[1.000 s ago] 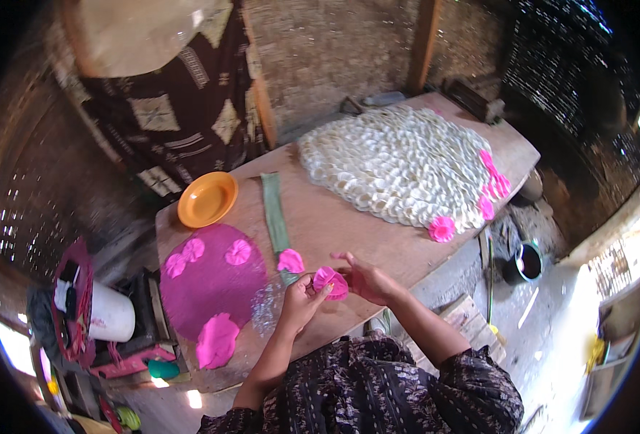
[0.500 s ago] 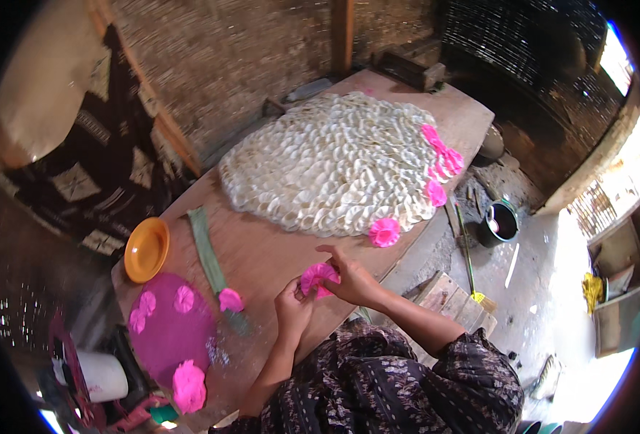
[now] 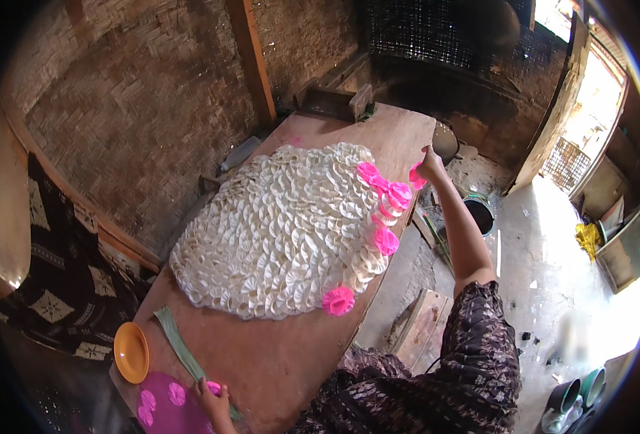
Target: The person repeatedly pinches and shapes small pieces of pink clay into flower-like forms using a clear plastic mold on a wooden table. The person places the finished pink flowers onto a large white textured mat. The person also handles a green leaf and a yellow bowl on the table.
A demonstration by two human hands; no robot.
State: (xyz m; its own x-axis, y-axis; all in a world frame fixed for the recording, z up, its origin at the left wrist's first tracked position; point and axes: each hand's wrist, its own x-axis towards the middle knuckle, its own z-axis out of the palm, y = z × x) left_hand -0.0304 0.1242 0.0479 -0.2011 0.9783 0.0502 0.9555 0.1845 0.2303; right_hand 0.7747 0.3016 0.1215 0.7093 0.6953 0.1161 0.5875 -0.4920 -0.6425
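Observation:
A large spread of overlapping white ruffled discs (image 3: 276,224) covers the middle of the wooden table, with several pink ones along its right edge. My right hand (image 3: 430,166), its arm stretched far out, pinches a pink ruffled disc (image 3: 416,176) over the table's right edge, beside the spread. At the near left, my left hand (image 3: 213,406) has its fingers closed around a small pink ruffled piece (image 3: 214,388) at the lower end of a green leaf strip (image 3: 181,346). Part of that piece is hidden by the fingers.
An orange bowl (image 3: 131,352) stands at the table's left corner, by a purple round sheet (image 3: 162,406) carrying several pink pieces. A wooden box-like object (image 3: 331,103) sits at the far end. Right of the table are a dark bucket (image 3: 479,215) and a wooden bench (image 3: 422,329).
My hands have parted from the pink disc they both held. The right went far out to the right with a pink disc; the left went to the leaf strip. The view has shifted.

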